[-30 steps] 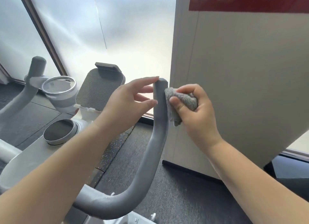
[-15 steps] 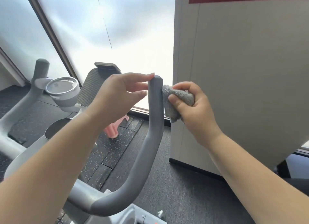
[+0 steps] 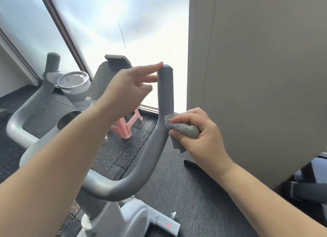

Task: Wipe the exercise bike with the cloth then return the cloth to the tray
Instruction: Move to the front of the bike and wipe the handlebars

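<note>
The exercise bike's grey right handlebar (image 3: 165, 88) rises upright in the middle of the view and curves down to the white frame (image 3: 113, 217). My right hand (image 3: 200, 135) grips a bunched grey fluffy cloth (image 3: 184, 128) and presses it against the right side of the bar, at its bend. My left hand (image 3: 131, 89) is beside the bar's top, fingers spread, the fingertips touching the tip. No tray is in view.
A beige partition panel (image 3: 261, 77) stands close on the right. On the bike are a tablet holder (image 3: 106, 77) and two cup holders (image 3: 73, 82). A pink stool (image 3: 127, 125) sits on the dark rubber floor below a frosted window.
My right hand slid the cloth down the handlebar from near the top to the bend. My left hand stayed at the bar's tip. The view tilted downward.
</note>
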A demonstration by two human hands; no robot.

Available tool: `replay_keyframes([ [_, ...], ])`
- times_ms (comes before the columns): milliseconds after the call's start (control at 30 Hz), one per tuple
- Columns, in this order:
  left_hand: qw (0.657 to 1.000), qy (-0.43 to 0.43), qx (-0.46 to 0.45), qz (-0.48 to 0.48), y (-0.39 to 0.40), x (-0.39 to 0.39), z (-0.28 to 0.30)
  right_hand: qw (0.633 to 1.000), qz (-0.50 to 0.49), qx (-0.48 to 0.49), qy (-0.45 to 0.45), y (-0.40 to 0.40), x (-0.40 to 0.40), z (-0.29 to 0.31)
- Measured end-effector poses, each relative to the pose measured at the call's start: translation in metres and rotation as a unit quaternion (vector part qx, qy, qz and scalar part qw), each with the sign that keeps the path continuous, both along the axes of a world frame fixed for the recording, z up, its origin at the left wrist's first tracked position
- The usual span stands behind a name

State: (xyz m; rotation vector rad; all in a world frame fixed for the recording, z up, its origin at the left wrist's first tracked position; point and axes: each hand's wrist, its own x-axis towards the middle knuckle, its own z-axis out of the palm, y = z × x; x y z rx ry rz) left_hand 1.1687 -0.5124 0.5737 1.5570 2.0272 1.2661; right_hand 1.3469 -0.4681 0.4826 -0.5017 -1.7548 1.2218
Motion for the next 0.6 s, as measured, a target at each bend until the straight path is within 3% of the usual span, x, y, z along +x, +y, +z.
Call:
replay_keyframes([
  [167,1.000,0.017,0.000,0.005,-0.010,-0.002,0.005,0.990,-0.077,0.119,-0.010,0.019,-0.018,0.045],
  [333,0.999,0.002,0.018,0.026,-0.027,-0.010,0.001,0.941,-0.148,0.297,-0.073,0.034,-0.047,0.064],
  [500,0.999,0.024,0.008,0.034,-0.047,-0.028,-0.012,0.931,-0.132,0.318,-0.119,0.004,-0.027,0.027],
  [600,0.999,0.050,-0.006,0.021,-0.062,-0.039,-0.018,0.953,-0.103,0.249,-0.142,-0.017,-0.013,0.013],
])
